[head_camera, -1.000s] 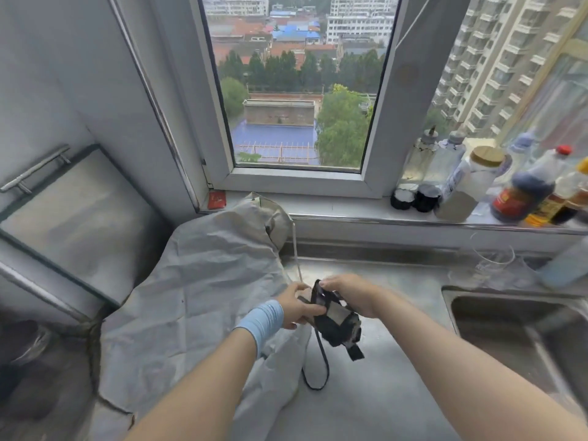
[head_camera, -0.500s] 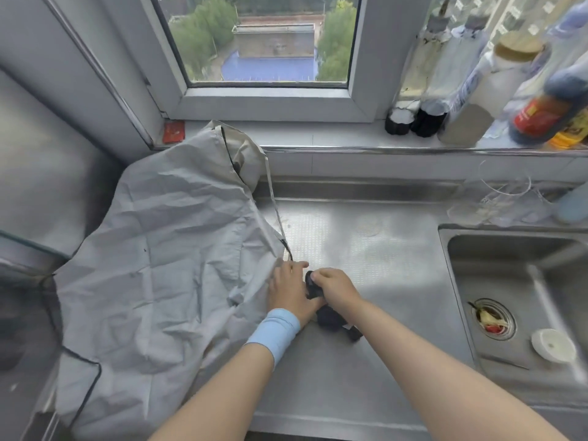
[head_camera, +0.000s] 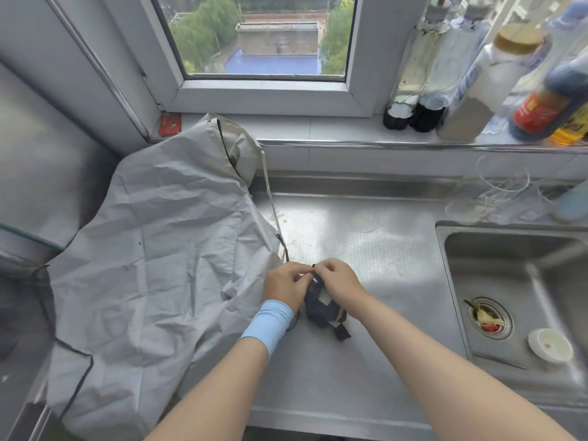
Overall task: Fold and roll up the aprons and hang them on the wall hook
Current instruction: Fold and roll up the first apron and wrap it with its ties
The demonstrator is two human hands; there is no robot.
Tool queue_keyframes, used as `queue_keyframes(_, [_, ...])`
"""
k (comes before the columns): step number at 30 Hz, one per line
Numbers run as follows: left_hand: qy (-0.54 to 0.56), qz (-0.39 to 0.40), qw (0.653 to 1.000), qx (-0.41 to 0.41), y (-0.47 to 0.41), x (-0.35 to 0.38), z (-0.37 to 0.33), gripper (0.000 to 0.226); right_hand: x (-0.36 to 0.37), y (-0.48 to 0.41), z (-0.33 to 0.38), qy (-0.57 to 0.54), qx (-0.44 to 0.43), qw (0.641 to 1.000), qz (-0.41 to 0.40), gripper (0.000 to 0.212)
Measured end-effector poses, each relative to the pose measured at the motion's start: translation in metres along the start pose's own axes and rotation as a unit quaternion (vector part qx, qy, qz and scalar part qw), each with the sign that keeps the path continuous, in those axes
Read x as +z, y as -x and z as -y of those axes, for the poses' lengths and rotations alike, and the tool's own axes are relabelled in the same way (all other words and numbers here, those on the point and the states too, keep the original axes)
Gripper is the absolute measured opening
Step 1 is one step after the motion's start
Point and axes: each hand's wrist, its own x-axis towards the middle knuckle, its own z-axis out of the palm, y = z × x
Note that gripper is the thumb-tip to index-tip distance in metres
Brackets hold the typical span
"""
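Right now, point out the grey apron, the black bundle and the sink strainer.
grey apron (head_camera: 159, 265), head view, middle of the cloth.
black bundle (head_camera: 321, 308), head view, wrapped body.
sink strainer (head_camera: 488, 318), head view, scrap-filled basket.

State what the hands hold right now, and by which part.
Both the left hand and the right hand pinch the top end of a small dark rolled bundle; its lower end rests on the steel counter.

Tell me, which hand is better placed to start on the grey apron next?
Probably the left hand: it sits right at the grey apron's edge, while the right hand lies farther off, over the dark bundle.
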Motion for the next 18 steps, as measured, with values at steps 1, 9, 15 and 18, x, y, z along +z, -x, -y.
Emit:
queue_keyframes(1, [-0.018,0.000,1.000,-0.007,-0.001,-0.001,0.000,0.011,0.000,0.002,-0.001,0.025,-0.016,0.999,-0.021,0.011])
queue_keyframes(9, [-0.071,0.053,0.995,-0.045,-0.005,-0.005,-0.005,0.012,-0.009,0.014,-0.005,0.218,-0.194,0.956,-0.021,0.024])
queue_keyframes(15, [-0.142,0.165,0.976,0.018,-0.009,-0.010,0.003,0.048,-0.015,0.007,0.004,0.128,-0.101,0.985,-0.064,0.018])
queue_keyframes(18, [-0.192,0.159,0.968,0.040,-0.011,-0.011,0.011,0.058,-0.017,0.002,0.010,0.126,-0.073,0.987,-0.067,0.016])
